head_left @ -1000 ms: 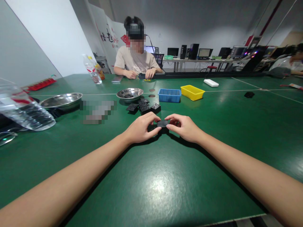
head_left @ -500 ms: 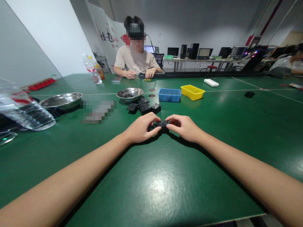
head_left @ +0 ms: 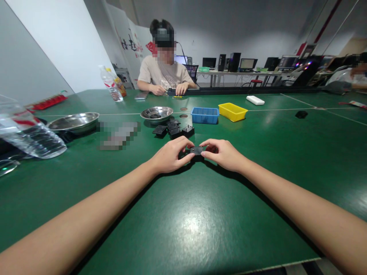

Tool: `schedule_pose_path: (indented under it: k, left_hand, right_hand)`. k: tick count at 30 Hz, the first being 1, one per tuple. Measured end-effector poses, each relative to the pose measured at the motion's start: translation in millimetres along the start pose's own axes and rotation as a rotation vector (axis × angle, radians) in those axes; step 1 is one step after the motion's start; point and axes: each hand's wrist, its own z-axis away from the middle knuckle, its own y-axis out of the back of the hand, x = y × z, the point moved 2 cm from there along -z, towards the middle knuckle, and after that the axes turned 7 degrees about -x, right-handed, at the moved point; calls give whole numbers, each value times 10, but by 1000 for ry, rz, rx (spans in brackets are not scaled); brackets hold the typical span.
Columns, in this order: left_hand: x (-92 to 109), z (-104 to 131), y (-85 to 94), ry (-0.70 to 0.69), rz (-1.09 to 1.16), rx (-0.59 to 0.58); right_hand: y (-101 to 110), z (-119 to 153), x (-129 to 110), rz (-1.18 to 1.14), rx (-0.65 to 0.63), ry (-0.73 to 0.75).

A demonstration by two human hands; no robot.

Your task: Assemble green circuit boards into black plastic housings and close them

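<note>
Between my two hands is a small black box-shaped plastic part [head_left: 197, 151], just above or on the green table [head_left: 183, 206]. My left hand [head_left: 173, 154] grips its left side with thumb and fingers. On the right side, my right hand [head_left: 222, 153] pinches it in the same way. The part's top face looks flat, with small details too fine to make out. Beyond my left hand lie several similar black plastic parts [head_left: 174, 130] in a loose cluster. A steel bowl [head_left: 157, 119] behind them has dark parts inside.
A blue basket [head_left: 205, 115] and a yellow basket [head_left: 233, 112] stand beyond my hands. At left are a steel dish [head_left: 73, 123] and a tilted water bottle [head_left: 34, 133]. A white object [head_left: 255, 100] lies at the far right. Across the table sits a person [head_left: 166, 72] handling something dark.
The top face of the black part now looks flatter and more level between my fingers. Both hands keep nearly the same place.
</note>
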Motion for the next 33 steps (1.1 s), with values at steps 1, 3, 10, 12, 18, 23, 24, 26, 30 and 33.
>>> schedule_pose_path:
  k: [1,3,10,12,18,23,24,26,30,33]
  left_hand:
    - [1,-1,0,0,-1,-1]
    - [0,-3,-2,0,-5,-3]
    - [-19,7,-13,2,-19,-18]
    - [-21,13,-11,2,-29,-27]
    - [19,20,34,-90,-87,65]
    - [59,19,47,-167,-138,88]
    - [61,20,47,-172,-143,82]
    - [62,21,47,-174,-151,69]
    - [63,26,43,-168,-167,47]
    - [65,25,40,-163,-172,33]
  right_hand:
    - [5,2,-6,17,-1,4]
    - [14,6,-17,55,3,10]
    - [8,10,-38,99,2,34]
    - [8,15,-40,109,5,60]
    - [54,49,-73,250,79,239]
    - [50,68,-87,341,56,325]
    - [45,68,-85,347,50,323]
    - [39,67,-81,355,40,313]
    - [37,67,-78,363,31,298]
    - [39,67,-81,361,29,295]
